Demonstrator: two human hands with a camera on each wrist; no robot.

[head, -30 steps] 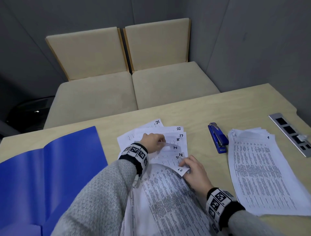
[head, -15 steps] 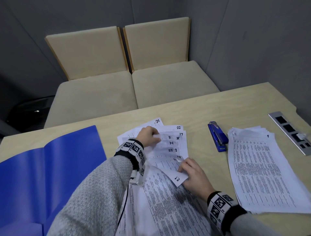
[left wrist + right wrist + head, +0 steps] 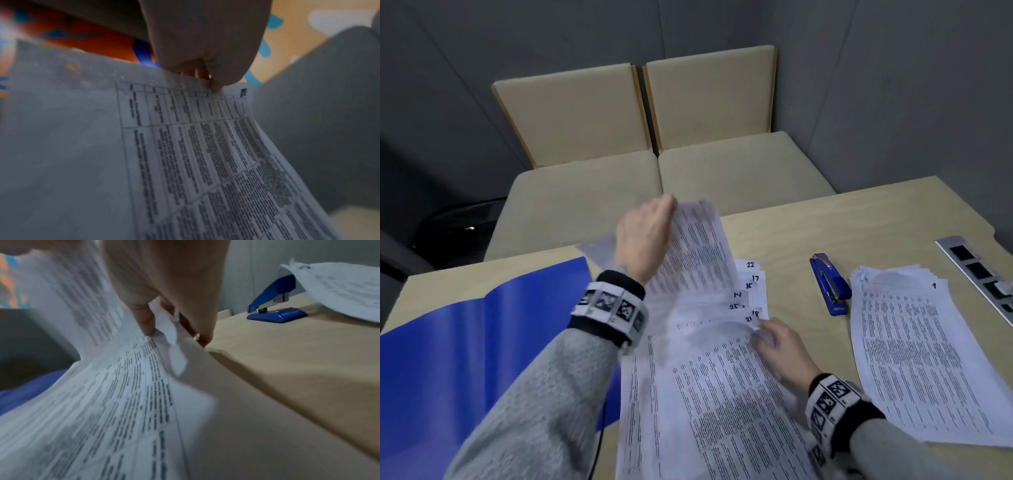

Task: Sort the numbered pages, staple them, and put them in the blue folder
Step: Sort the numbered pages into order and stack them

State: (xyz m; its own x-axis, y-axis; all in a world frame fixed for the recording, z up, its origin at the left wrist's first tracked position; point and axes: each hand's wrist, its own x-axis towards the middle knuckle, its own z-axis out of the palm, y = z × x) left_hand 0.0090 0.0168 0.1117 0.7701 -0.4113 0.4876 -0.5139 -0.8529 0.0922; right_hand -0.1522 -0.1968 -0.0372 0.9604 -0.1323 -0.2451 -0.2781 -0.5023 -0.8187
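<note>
My left hand (image 3: 664,212) (image 3: 205,81) is raised above the table and pinches the top edge of a printed page (image 3: 698,250) (image 3: 205,146), which hangs lifted and curved. Beneath it a fanned pile of numbered pages (image 3: 751,284) lies on the table with 22, 17, 15, 14, 25, 18 and 21 showing. At that pile's right edge my right hand (image 3: 763,334) (image 3: 164,327) pinches the corners of pages (image 3: 172,337). A blue stapler (image 3: 830,284) (image 3: 275,305) lies to the right. Beyond it sits a second stack (image 3: 914,359) (image 3: 339,285) with page 1 on top. The open blue folder (image 3: 465,342) lies at the left.
A metal socket strip (image 3: 979,274) is set into the wooden table (image 3: 859,219) at the far right edge. Two beige cushioned seats (image 3: 654,171) stand behind the table against grey walls. Bare tabletop shows behind the stapler and piles.
My left hand has risen from the fanned pile, lifting one page up and back. My right hand has stayed at the pile's right edge, still pinching page corners.
</note>
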